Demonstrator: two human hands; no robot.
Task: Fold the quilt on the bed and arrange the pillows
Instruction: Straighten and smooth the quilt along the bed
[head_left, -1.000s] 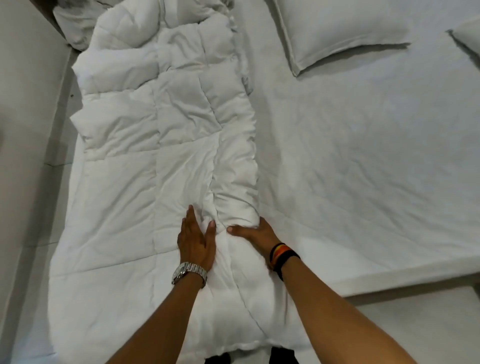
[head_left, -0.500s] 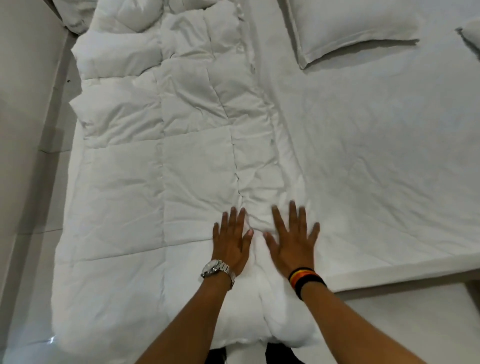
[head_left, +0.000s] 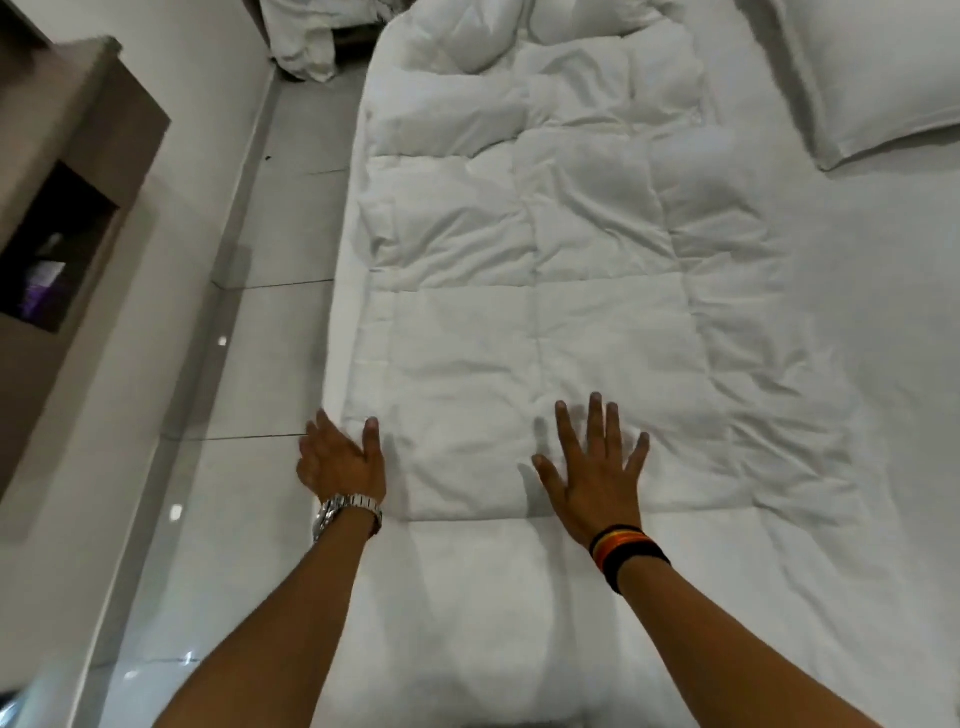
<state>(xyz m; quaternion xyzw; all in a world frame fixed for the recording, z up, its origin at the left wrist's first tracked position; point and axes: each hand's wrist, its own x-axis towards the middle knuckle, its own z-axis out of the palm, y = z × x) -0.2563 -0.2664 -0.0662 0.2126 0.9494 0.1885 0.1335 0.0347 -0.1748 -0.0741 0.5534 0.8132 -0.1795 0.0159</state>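
A white quilt (head_left: 524, 270) lies folded into a long strip along the left side of the bed (head_left: 857, 415), bunched and rumpled at its far end. My left hand (head_left: 340, 457), with a metal watch on the wrist, rests at the strip's near left corner by the mattress edge, fingers apart. Spread flat, my right hand (head_left: 592, 467) presses on the quilt's near edge, with striped bands on its wrist. A white pillow (head_left: 862, 78) lies at the top right of the bed.
A glossy tiled floor (head_left: 249, 395) runs along the bed's left side. A brown cabinet (head_left: 57, 223) with a dark open niche stands at the far left. Crumpled white bedding (head_left: 306, 36) lies on the floor at the top.
My hands have moved apart: the left slid out to the quilt's left corner, while the right stays flat on it. The view shifted left, and the floor and cabinet now show.
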